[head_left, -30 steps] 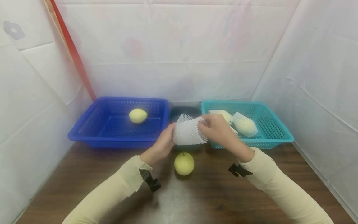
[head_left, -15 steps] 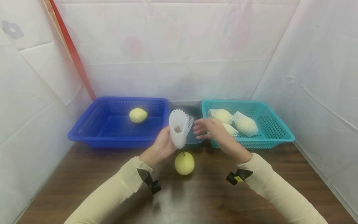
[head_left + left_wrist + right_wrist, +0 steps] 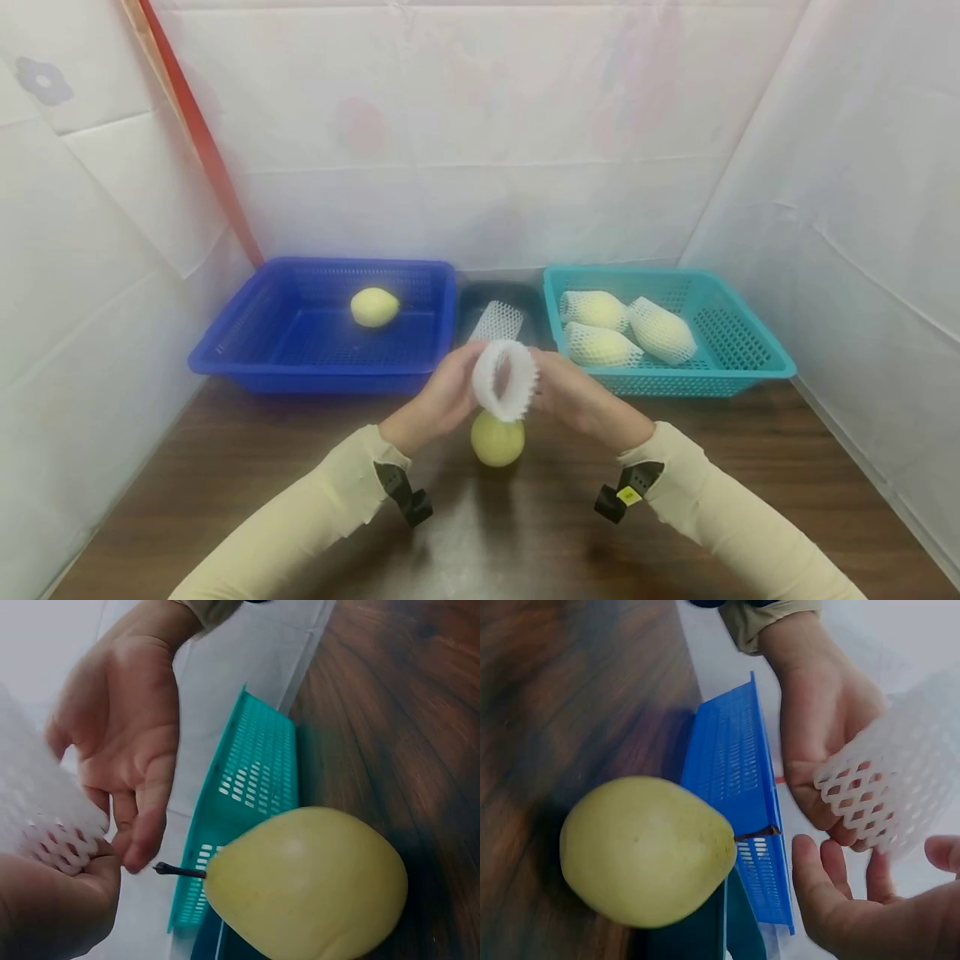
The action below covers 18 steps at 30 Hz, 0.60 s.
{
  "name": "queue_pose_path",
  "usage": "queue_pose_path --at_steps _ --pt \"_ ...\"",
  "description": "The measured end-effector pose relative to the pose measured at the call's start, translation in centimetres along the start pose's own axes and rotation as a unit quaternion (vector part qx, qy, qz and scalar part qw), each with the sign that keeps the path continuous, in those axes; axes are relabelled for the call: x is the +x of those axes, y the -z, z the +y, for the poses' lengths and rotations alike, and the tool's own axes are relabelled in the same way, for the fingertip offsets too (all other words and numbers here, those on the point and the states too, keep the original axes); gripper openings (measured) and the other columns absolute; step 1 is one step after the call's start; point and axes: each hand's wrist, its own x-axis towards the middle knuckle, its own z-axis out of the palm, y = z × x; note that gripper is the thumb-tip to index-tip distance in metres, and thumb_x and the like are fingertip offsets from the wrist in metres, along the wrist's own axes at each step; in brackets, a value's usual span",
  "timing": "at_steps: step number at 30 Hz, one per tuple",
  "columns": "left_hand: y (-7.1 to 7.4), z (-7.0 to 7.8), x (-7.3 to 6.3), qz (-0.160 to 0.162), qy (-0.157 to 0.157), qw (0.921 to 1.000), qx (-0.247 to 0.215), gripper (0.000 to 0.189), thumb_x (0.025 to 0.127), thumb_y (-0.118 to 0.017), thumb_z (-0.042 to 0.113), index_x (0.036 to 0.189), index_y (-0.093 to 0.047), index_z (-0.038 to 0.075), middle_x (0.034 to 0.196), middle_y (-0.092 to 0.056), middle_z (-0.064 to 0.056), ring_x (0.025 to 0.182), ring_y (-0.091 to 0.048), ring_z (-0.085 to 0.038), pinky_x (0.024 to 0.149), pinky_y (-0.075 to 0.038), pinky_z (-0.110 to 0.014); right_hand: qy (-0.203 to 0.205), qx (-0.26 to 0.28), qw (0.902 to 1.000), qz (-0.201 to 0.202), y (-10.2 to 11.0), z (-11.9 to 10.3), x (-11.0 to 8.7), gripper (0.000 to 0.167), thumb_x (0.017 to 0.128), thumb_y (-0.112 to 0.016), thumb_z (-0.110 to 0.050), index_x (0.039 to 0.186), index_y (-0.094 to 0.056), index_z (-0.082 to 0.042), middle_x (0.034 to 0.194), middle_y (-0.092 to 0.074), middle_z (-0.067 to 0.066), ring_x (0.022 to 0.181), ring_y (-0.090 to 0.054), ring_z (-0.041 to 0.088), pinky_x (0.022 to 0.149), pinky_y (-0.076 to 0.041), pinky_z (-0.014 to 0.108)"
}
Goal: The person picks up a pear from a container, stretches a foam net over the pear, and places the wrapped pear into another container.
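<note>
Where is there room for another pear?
Try the blue plastic basket, left of its yellow pear, or the brown wooden table outside either cream sleeve. It's crowded among the teal plastic basket's white-netted pears and around the white foam net.

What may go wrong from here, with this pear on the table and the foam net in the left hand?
The pear stands on the table with no hand steadying it, so a nudge might tip it.
Its stem points up, so it could catch in the mesh of the foam net.
The left hand grips the foam net, but the right hand looks relaxed, so the foam net might slip or fold if pushed.
</note>
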Motion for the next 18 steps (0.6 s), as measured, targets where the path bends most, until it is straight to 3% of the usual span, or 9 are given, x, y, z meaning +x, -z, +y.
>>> queue_pose_path --at_steps 2,6,8,12,15,18 --pt "0.2 -0.2 0.0 0.006 -0.012 0.9997 0.019 0.02 0.098 -0.039 0.011 0.1 -0.059 0.01 0.094 -0.061 0.0 0.093 -0.057 -0.014 0.084 -0.046 -0.029 -0.004 0.015 0.9999 -0.002 0.0 0.1 0.1 0.033 0.099 -0.046 -0.021 0.123 -0.051 0.001 0.11 -0.06 0.01 0.102 -0.058 0.021 0.094 -0.046 0.038" --pt "0.4 -0.5 0.0 0.017 -0.014 0.9994 0.028 0.02 0.098 -0.04 0.011 0.107 -0.058 0.009 0.088 -0.059 0.002 0.085 -0.057 -0.011 0.077 -0.048 -0.027 -0.008 0.106 0.9944 0.005 -0.1 0.2 0.3 0.022 0.101 -0.041 -0.016 0.116 -0.05 -0.003 0.107 -0.058 0.009 0.102 -0.056 0.02 0.095 -0.044 0.034" --pt "0.5 -0.6 0.0 0.023 -0.002 0.9997 0.011 0.024 0.1 -0.038 0.014 0.114 -0.055 0.004 0.09 -0.059 0.001 0.085 -0.057 -0.012 0.078 -0.048 -0.028 -0.009 0.176 0.9844 0.009 -0.1 0.2 0.3 0.019 0.103 -0.038 -0.016 0.117 -0.046 -0.005 0.106 -0.056 0.007 0.099 -0.056 0.018 0.091 -0.046 0.031" --pt "0.9 -0.7 0.0 0.001 0.024 0.9977 -0.064 0.033 0.103 -0.031 0.015 0.131 -0.044 0.005 0.108 -0.061 -0.002 0.1 -0.058 -0.016 0.089 -0.046 -0.033 -0.019 0.275 0.9613 -0.007 -0.2 0.3 0.1 0.023 0.104 -0.034 -0.02 0.123 -0.043 -0.009 0.108 -0.06 0.005 0.099 -0.06 0.016 0.087 -0.049 0.029" --pt "1.3 -0.7 -0.1 -0.012 0.048 0.9892 -0.138 0.034 0.104 -0.028 0.017 0.135 -0.038 0.009 0.111 -0.06 -0.002 0.103 -0.057 -0.015 0.093 -0.045 -0.032 -0.037 0.277 0.9595 -0.033 -0.1 0.6 0.0 0.027 0.104 -0.035 -0.021 0.127 -0.044 -0.011 0.111 -0.062 0.004 0.101 -0.061 0.016 0.089 -0.049 0.03" --pt "1.7 -0.7 -0.1 -0.013 0.058 0.9852 -0.161 0.036 0.105 -0.029 0.022 0.138 -0.036 0.008 0.111 -0.06 -0.001 0.101 -0.058 -0.013 0.091 -0.046 -0.028 -0.058 0.247 0.9651 -0.065 0.0 1.1 -0.2 0.027 0.104 -0.036 -0.023 0.127 -0.047 -0.013 0.113 -0.062 0.005 0.104 -0.06 0.017 0.091 -0.048 0.03"
